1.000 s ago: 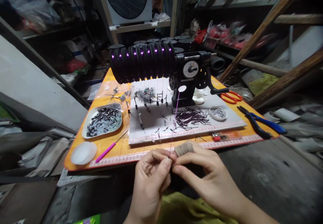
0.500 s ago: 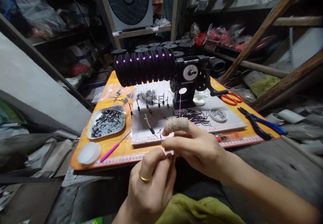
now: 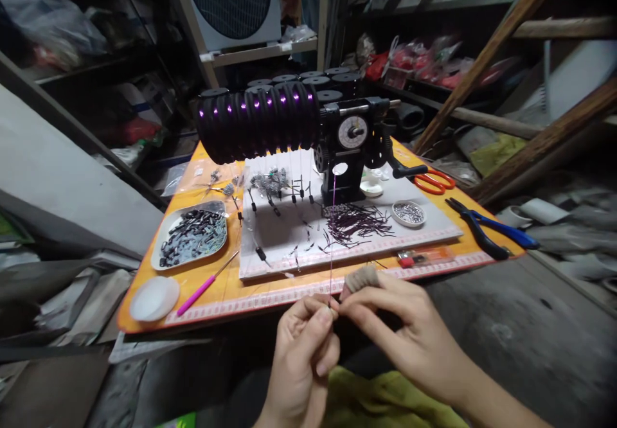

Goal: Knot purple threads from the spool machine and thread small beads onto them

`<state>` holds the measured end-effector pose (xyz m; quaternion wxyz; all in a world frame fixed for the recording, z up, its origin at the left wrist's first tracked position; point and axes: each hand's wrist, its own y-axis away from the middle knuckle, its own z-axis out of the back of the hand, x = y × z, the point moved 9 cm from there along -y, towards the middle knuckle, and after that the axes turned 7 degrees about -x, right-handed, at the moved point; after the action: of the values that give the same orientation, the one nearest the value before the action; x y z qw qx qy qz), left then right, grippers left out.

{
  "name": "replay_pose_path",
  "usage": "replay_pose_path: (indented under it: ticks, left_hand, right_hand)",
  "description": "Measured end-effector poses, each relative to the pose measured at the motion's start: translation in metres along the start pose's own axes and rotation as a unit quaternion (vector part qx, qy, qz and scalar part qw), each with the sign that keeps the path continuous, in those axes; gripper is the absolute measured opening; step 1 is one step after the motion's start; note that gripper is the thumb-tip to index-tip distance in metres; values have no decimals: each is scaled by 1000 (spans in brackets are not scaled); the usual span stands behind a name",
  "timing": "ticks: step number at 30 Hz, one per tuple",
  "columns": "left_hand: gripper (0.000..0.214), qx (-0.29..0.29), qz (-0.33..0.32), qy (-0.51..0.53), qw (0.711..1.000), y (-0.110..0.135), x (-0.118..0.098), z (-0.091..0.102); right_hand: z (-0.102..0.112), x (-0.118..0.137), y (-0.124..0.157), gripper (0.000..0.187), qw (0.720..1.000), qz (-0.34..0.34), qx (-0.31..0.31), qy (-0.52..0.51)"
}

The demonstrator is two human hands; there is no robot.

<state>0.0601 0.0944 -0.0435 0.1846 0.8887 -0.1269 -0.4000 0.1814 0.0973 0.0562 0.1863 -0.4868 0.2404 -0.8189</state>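
Observation:
My left hand (image 3: 304, 347) is closed in a pinch on a thin purple line (image 3: 332, 241), just in front of the table's near edge. The line runs up, taut, to the black hand-cranked winder (image 3: 344, 155). Close beside it, my right hand (image 3: 398, 319) has thumb and forefinger pressed together at the left fingertips; what they pinch is too small to make out. A beige wrap (image 3: 362, 278) covers one right finger. Beyond the hands, small black pieces on lines (image 3: 260, 253) and dark purple sticks (image 3: 357, 222) lie on the white board (image 3: 279, 270).
At left are a tray of small dark pieces (image 3: 159, 248), a white lid (image 3: 154, 299) and a pink-handled hook tool (image 3: 197, 294). To the right are a bead dish (image 3: 409, 222), orange scissors (image 3: 436, 190) and blue-and-black pliers (image 3: 486, 229). Black spools (image 3: 258, 119) fill the winder.
Both hands have drawn back toward me, off the board's front edge, and the left has turned thumb-up. More of the line now shows. The camera view has shifted slightly.

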Motion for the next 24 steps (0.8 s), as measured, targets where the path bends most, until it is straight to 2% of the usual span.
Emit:
replay_pose_path:
  ticks: [2,4,6,9,11,13,15,17,20,22,24]
  left_hand:
    - [33,-8,0,8,1000,1,6,-3]
    - [34,-12,-3,1,1000,2,10,-6]
    - [34,-7,6,0,1000,2,14,-9]
    - [28,22,62,28,997,1,23,-15]
    - [24,51,125,62,989,1,31,-20]
    - [22,80,189,92,974,3,39,-27]
    - [19,105,233,114,960,5,44,-33]
    - [16,121,256,126,951,6,47,-38]
    - [16,128,270,124,946,5,50,-41]
    - [18,130,266,107,949,3,50,-42]
    - [20,143,234,63,960,1,45,-43]
  right_hand:
    - [-7,-20,14,5,994,-95,10,-51]
    - [-12,-34,26,6,982,-161,-6,-94]
    - [-14,-41,35,6,971,-194,-26,-139]
    - [-8,-42,44,9,965,-194,-40,-174]
    - [5,-36,46,9,978,-141,-51,-144]
    - [20,-22,46,23,997,-22,-56,-58]
    - [30,-8,48,33,991,108,-57,52]
    - [34,0,50,32,971,194,-48,132]
    - [32,6,49,21,948,262,-13,179]
    - [32,10,48,18,942,280,6,187]
    - [35,14,46,18,941,282,8,188]
